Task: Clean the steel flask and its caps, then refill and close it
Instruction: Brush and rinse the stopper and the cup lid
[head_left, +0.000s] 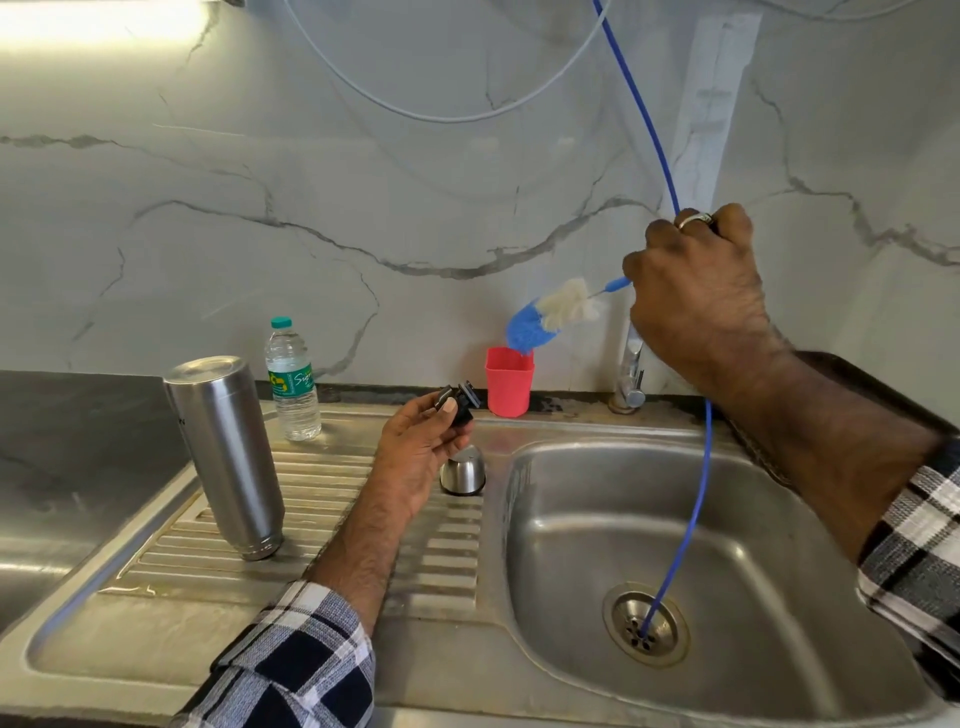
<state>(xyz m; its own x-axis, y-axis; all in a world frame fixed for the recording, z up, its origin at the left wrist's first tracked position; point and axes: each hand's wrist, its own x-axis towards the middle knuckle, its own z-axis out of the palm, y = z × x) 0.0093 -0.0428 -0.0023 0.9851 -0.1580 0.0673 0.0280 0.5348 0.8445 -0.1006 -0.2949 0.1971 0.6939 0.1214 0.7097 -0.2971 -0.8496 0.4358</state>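
Observation:
The steel flask (226, 452) stands upside down on the ribbed drainboard (322, 525), left of the sink. My left hand (418, 452) pinches a small black inner cap (457, 402) above the drainboard. A steel outer cap (463, 472) sits mouth down on the drainboard just right of that hand. My right hand (698, 296) grips the handle of a bottle brush (553, 312) with a blue and white head, held above a red cup (509, 382).
A plastic water bottle (293, 382) stands behind the flask. The tap (631, 376) rises behind the sink basin (701, 561). A thin blue hose (691, 493) runs from the wall down into the drain (647, 623). Dark countertop (72, 441) lies at left.

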